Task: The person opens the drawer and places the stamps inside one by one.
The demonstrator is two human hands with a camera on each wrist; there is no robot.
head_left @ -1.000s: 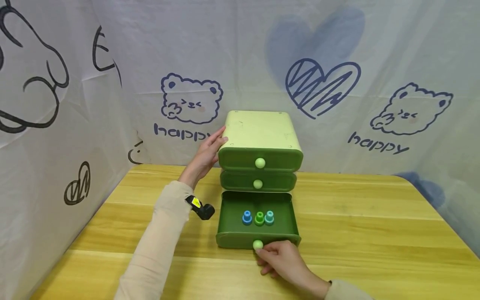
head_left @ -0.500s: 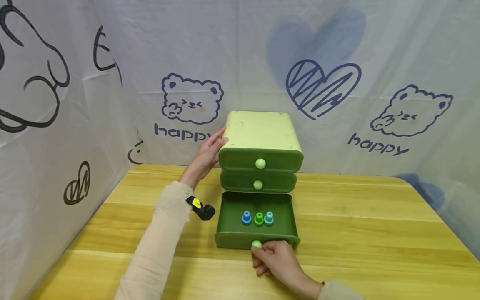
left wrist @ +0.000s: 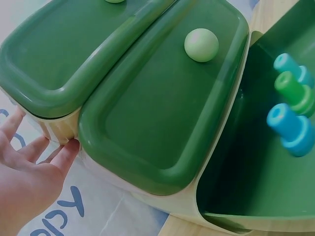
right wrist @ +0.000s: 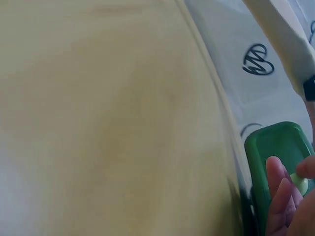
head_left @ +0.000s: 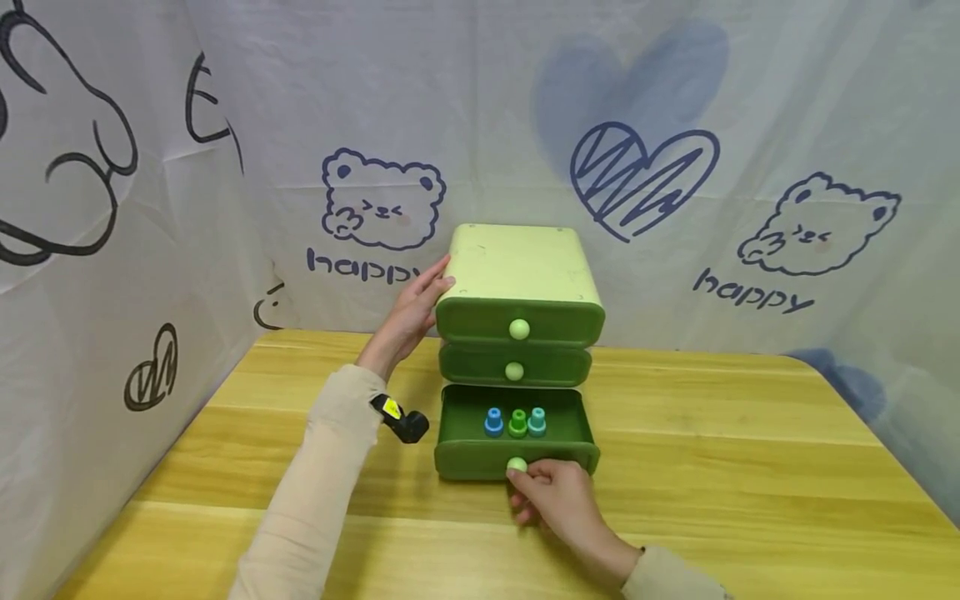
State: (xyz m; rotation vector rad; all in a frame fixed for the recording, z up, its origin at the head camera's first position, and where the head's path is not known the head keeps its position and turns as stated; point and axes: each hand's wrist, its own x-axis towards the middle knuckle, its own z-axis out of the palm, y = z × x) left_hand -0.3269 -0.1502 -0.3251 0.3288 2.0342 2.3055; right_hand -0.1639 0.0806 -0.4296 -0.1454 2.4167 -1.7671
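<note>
A small pale-green cabinet with three dark green drawers stands on the table. Its bottom drawer is pulled out; the two above are closed. My right hand pinches the round light-green knob of that drawer between thumb and fingers. Inside the drawer stand three stepped pegs in a row: blue, green and teal. My left hand rests against the cabinet's left side near the top, fingers extended along it, as the left wrist view also shows at the hand.
The wooden table extends on both sides of the cabinet. A white cloth printed with bears and hearts hangs behind and along the sides. A black wrist camera sits on the left forearm.
The bottom drawer has slid partway inward toward the cabinet, with my right hand moving along on its knob and the pegs riding inside. My left hand has stayed in place.
</note>
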